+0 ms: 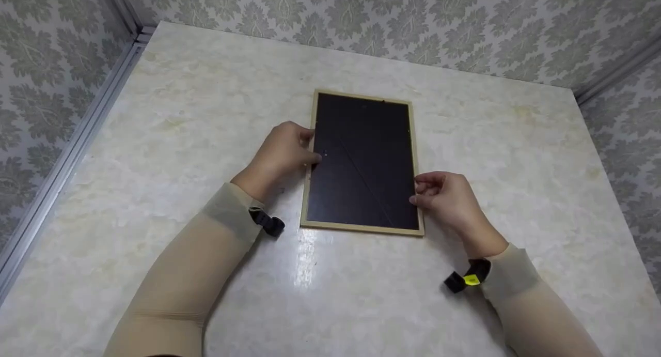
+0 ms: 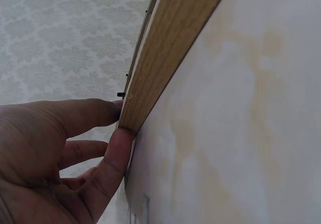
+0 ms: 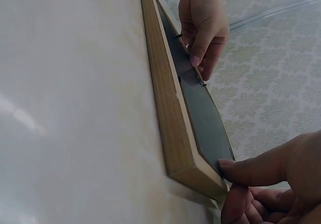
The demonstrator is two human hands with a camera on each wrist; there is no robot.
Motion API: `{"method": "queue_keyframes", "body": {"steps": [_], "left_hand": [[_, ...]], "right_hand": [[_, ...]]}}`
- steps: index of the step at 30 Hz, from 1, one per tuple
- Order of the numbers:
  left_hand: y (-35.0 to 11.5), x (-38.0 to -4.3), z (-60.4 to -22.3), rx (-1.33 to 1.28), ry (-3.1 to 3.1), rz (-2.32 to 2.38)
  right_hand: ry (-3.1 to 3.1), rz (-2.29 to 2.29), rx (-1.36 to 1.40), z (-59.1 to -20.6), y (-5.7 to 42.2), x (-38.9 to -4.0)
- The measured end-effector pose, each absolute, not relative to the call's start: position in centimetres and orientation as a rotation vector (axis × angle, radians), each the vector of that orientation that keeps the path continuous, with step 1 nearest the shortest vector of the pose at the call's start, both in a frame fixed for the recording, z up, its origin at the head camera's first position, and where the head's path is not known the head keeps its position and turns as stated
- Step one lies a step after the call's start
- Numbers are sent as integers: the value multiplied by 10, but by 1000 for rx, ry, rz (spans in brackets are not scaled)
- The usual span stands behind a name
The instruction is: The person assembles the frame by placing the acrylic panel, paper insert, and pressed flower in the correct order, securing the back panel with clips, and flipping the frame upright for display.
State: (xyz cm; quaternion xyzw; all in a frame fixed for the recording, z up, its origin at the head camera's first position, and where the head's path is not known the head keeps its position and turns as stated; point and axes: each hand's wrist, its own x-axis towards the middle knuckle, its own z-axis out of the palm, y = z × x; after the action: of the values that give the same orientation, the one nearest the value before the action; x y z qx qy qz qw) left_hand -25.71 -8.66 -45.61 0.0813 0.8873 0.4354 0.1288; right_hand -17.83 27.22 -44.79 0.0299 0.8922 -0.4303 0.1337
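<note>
A picture frame (image 1: pixel 363 166) lies back side up on the table, showing a black backing board inside a light wooden rim (image 1: pixel 361 229). A thin diagonal line crosses the board. At the left edge, my left hand (image 1: pixel 281 153) grips the rim, thumb on the back and a finger against the wooden side (image 2: pixel 165 48). My right hand (image 1: pixel 454 202) pinches the lower right edge. Its thumb rests on the board and its other fingers curl beside the rim. Small dark tabs (image 3: pixel 179 36) stick up along the rim in the right wrist view.
The marble-patterned table (image 1: pixel 217 88) extends around the frame on all sides. Patterned wall covering (image 1: pixel 351 16) rises behind its far edge, with a metal rail (image 1: pixel 77 129) along the left. Black wrist cameras (image 1: pixel 268 222) hang below both cuffs.
</note>
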Motion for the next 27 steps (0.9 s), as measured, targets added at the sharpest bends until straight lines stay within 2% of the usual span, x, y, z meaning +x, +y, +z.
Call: {"method": "queue_keyframes", "body": {"steps": [13,27], "left_hand": [[-86,-257,-460,257,2572,1264],[-86,-257,-454,244,2569,1256]], "right_hand": [[2557,-1362,147,-452,272,-175],[2592,-1267,58,-452,274,-177]]}}
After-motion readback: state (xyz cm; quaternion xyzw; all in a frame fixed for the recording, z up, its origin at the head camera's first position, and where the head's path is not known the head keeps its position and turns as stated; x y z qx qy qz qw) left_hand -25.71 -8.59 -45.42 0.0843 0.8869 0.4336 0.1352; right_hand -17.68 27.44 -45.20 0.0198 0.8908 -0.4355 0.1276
